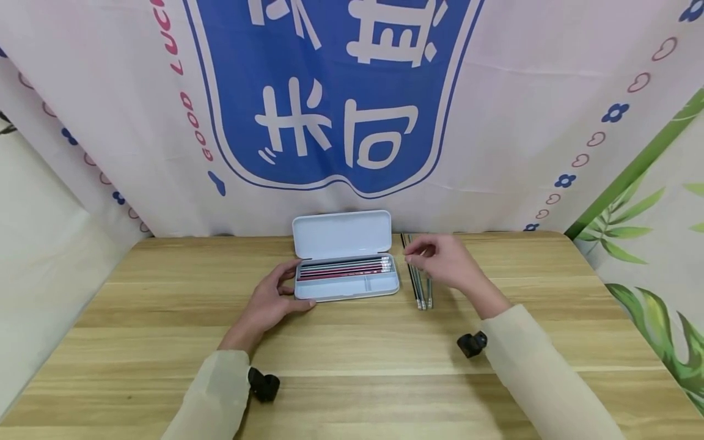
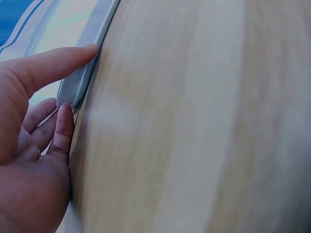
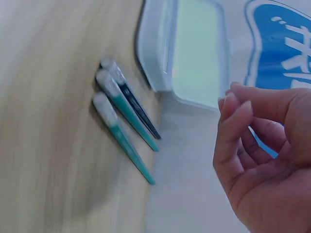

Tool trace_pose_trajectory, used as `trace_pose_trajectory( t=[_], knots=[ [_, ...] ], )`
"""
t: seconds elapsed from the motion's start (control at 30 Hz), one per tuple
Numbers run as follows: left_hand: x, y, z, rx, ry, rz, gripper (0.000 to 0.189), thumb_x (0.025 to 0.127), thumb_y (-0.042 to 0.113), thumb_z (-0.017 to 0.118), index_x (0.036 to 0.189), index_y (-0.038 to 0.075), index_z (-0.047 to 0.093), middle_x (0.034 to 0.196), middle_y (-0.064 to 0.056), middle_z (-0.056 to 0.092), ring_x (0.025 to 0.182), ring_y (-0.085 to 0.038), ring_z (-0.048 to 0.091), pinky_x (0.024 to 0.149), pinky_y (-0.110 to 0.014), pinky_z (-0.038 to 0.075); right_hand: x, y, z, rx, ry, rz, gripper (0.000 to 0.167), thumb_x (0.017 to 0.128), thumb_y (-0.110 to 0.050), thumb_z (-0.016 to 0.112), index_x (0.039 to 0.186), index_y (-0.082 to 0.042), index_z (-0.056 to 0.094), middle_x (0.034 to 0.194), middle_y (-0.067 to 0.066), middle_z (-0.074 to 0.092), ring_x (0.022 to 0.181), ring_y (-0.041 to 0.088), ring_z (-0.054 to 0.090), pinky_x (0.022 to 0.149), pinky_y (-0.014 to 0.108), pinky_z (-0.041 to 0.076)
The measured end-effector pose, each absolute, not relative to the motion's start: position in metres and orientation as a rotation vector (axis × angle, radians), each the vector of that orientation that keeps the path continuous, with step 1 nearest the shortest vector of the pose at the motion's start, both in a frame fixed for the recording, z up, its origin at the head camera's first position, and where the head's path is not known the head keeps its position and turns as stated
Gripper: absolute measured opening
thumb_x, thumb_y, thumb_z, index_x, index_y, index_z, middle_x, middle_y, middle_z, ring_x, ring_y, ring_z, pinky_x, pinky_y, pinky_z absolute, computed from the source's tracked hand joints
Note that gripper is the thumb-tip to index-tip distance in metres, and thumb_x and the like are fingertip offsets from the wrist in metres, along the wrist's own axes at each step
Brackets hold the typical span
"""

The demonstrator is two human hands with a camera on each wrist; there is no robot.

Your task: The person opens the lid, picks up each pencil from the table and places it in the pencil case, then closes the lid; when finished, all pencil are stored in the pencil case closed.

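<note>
A light blue pencil case (image 1: 344,298) lies unfolded on the table, its lid (image 1: 342,235) raised at the back. Several pencils (image 1: 341,269), dark, green and red, lie side by side in its rear compartment. My left hand (image 1: 269,302) holds the case's left end, thumb along the front edge and fingers around the end. To the right of the case lie three loose pencils (image 3: 124,109), one black and two green. Above them hovers my right hand (image 1: 440,260). Its fingers are curled, thumb and index tips together, with nothing visible between them in the right wrist view.
The wooden table (image 1: 352,373) ends at a hanging cloth (image 1: 506,122) with blue and white print, close behind the case. A small divider (image 1: 367,283) splits the case's front compartment. Leaf-patterned cloth (image 1: 660,244) hangs at the right.
</note>
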State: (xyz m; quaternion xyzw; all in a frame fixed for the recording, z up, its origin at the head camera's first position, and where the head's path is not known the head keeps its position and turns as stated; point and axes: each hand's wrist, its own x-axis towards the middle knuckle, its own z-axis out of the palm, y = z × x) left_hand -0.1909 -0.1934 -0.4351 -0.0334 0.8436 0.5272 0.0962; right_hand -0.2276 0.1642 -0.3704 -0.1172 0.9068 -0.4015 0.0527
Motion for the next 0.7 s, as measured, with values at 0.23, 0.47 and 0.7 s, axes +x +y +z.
trace_pose_trajectory(
  t=[0.23,0.47,0.7],
  knots=[
    [-0.19,-0.192,-0.434,-0.102,2.502,1.563,0.094,0.084,0.018,0.092,0.164,0.022,0.043,0.162,-0.012,0.051,0.122,-0.031,0.059,0.093,-0.032,0.05,-0.21,0.191,-0.363,-0.269,2.641,-1.37,0.025,0.103,-0.014,0.073,0.122,0.002,0.073,0.108,0.024,0.074,0.082,0.034,0.073,0.067,0.04,0.063],
    [-0.189,-0.193,-0.434,-0.098,2.501,1.568,0.094,0.084,0.018,0.093,0.164,0.022,0.043,0.163,-0.012,0.051,0.122,-0.031,0.06,0.093,-0.032,0.05,-0.196,0.211,-0.362,-0.152,2.601,-1.413,0.031,0.102,-0.018,0.075,0.125,0.002,0.07,0.107,0.021,0.075,0.079,0.023,0.074,0.071,0.039,0.065],
    [-0.189,-0.193,-0.435,-0.095,2.503,1.569,0.094,0.083,0.019,0.093,0.164,0.023,0.043,0.162,-0.012,0.051,0.122,-0.031,0.059,0.093,-0.032,0.049,-0.19,0.225,-0.371,-0.09,2.541,-1.497,0.031,0.101,-0.016,0.076,0.124,0.005,0.068,0.1,0.017,0.075,0.076,0.017,0.071,0.067,0.035,0.064]
  ],
)
